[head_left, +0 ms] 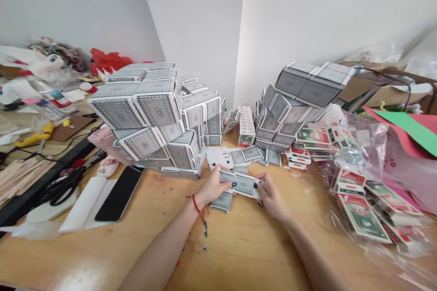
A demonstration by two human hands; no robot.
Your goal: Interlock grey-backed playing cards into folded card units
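Between my two hands I hold playing cards (244, 184) with grey patterned backs, lined up end to end just above the table. My left hand (215, 186) pinches their left end, thumb on top. At the right end, my right hand (271, 197) grips a card whose white face edge shows. Another grey-backed card piece (221, 201) lies under my left hand. Just beyond my hands, face-up cards (218, 156) and face-down cards (251, 153) lie loose on the table. Stacked blocks made of cards rise as a left pile (155, 104) and a right pile (290, 109).
Card boxes in red and green (365, 218) and clear plastic wrap fill the right side. A row of upright cards (246, 122) stands between the piles. To the left are a black phone (119, 194), scissors (66, 184) and a yellow glue gun (39, 135). A wall (201, 22) closes off the back.
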